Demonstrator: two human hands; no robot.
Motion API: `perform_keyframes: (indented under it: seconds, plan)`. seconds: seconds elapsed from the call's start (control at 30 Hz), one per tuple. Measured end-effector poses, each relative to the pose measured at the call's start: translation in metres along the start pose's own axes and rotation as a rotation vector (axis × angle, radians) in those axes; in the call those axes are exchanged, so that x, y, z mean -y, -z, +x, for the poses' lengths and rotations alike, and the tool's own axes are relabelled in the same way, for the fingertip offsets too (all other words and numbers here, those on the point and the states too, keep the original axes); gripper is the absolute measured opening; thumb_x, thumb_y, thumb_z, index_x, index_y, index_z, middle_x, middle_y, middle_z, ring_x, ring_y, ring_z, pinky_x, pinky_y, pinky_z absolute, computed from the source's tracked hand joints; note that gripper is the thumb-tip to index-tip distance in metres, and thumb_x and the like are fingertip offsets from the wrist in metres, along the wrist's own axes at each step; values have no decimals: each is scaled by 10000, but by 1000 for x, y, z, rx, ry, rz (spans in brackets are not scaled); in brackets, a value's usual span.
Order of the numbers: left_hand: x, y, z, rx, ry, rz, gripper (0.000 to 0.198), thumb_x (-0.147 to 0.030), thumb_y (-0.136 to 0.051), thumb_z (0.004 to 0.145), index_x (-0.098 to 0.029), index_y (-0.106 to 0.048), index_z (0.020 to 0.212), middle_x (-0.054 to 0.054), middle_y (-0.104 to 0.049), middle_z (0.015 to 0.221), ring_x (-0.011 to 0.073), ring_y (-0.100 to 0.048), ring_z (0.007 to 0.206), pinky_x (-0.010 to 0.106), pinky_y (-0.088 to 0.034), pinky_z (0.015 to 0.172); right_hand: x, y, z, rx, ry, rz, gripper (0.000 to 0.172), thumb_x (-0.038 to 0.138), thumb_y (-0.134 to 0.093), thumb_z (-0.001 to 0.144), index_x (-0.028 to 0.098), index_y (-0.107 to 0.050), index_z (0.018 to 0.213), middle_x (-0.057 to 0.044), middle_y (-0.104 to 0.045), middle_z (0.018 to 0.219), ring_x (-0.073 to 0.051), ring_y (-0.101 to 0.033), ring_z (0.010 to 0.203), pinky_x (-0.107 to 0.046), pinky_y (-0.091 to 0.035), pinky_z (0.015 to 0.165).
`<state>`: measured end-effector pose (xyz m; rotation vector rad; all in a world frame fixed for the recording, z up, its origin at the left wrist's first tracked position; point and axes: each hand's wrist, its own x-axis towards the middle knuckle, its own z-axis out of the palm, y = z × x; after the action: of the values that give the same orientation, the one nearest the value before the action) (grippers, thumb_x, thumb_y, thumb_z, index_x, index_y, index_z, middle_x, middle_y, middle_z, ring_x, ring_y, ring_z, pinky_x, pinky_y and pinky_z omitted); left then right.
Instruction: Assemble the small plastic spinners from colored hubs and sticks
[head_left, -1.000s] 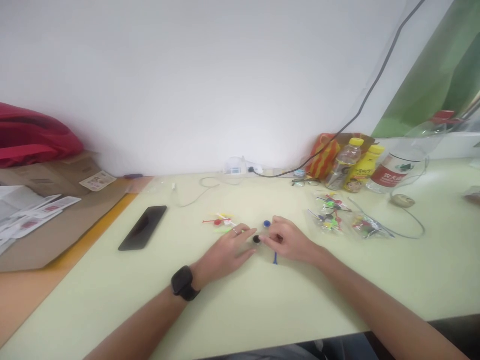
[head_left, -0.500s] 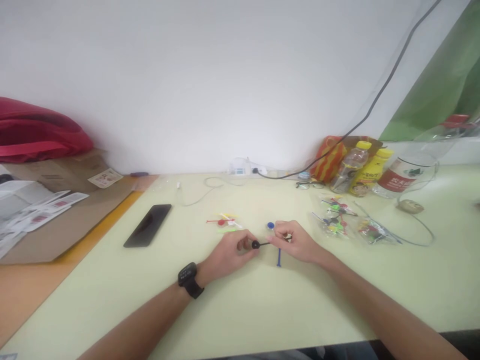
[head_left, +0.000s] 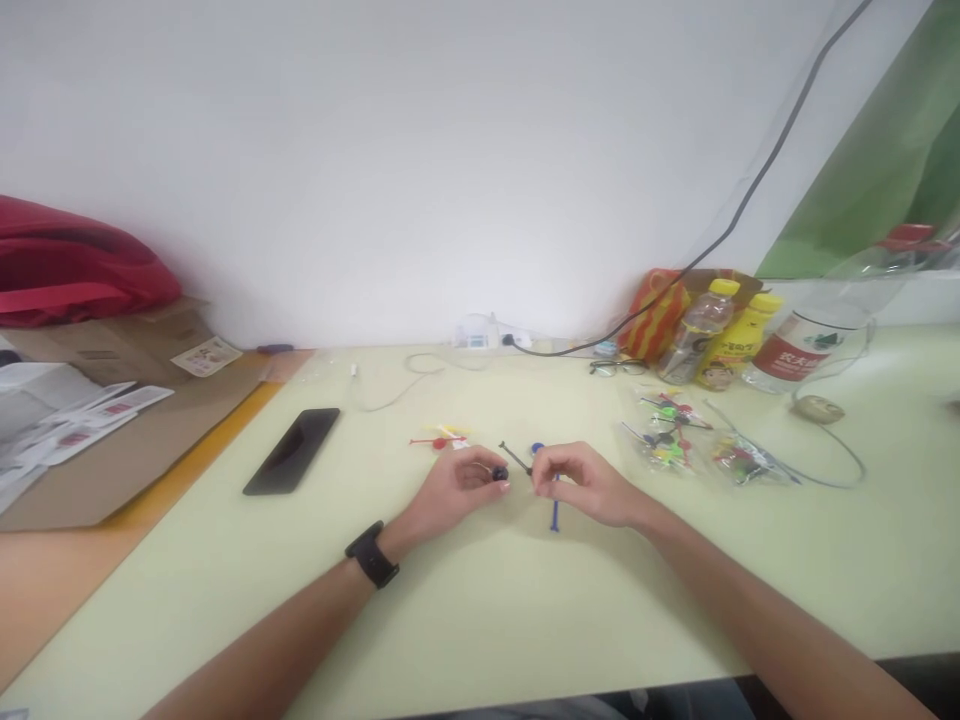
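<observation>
My left hand [head_left: 454,492], with a black watch on its wrist and a ring on one finger, pinches a small black knob [head_left: 499,473] at its fingertips. Just to the right, my right hand [head_left: 581,485] pinches a thin black stick [head_left: 515,459] that slants up and to the left. Knob and stick look apart, with a small gap between them. A blue stick [head_left: 555,512] and a blue round piece [head_left: 537,449] lie on the pale green table [head_left: 480,600] by my right hand. A red stick piece with yellow bits [head_left: 439,440] lies beyond my left hand.
A black phone [head_left: 292,451] lies at the left. Clear bags of coloured stick pieces [head_left: 671,428] sit at the right, with bottles [head_left: 724,335], glasses [head_left: 617,367] and a cable behind. Cardboard and papers [head_left: 90,420] fill the far left.
The black knob and its stick were joined in one line between my hands half a second ago; now the knob stays in my left fingers and the stick tilts up in my right.
</observation>
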<state>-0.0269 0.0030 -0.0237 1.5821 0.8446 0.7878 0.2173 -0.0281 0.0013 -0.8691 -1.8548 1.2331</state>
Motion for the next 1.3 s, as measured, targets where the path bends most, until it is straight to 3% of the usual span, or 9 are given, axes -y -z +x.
perform_keyframes:
  seconds: [0.23,0.4,0.53,0.77,1.0,1.3]
  plan:
    - [4,2,2,-39,56,-86,329,-386,-819,819,-176,-734,1056,103,-751,989,241,-728,921,387,-584,877,1,-6,-1,-29,-4,50,45,197,-632,887,202,-630,931,-32,-672,895,-164,-642,765,-323,-516,759]
    - [5,3,2,-47,61,-98,395,-354,-857,783,-166,-744,1112,118,-761,1038,246,-726,970,378,-571,915,-8,-9,2,-122,20,109,275,267,-668,920,241,-504,1139,-42,-697,982,-163,-649,814,-342,-526,815]
    - [5,2,3,-15,53,-139,422,-322,-873,766,-164,-745,1135,110,-768,1048,230,-723,966,348,-572,900,-18,-11,6,-208,35,70,288,321,-662,939,224,-572,1194,-53,-691,961,-186,-661,891,-339,-526,826]
    - [1,-1,3,35,34,-195,374,-313,-849,799,-159,-745,1124,110,-772,1056,236,-726,994,367,-567,942,-20,-16,4,-190,96,-215,171,299,-582,990,220,-701,1084,-63,-709,954,-191,-641,832,-318,-518,730]
    - [-2,-1,0,47,85,-245,377,-341,-832,818,-157,-747,1135,106,-770,1009,246,-757,929,405,-594,930,-23,-21,2,-233,315,-445,215,186,-474,1030,229,-656,1137,-85,-675,984,-211,-624,911,-353,-511,792]
    - [-6,-3,0,40,86,-313,343,-327,-844,801,-145,-775,1084,101,-754,1029,261,-738,980,455,-600,967,-22,-14,-3,-160,348,-702,255,122,-396,1039,214,-611,1142,-92,-638,1035,-204,-609,905,-350,-493,796]
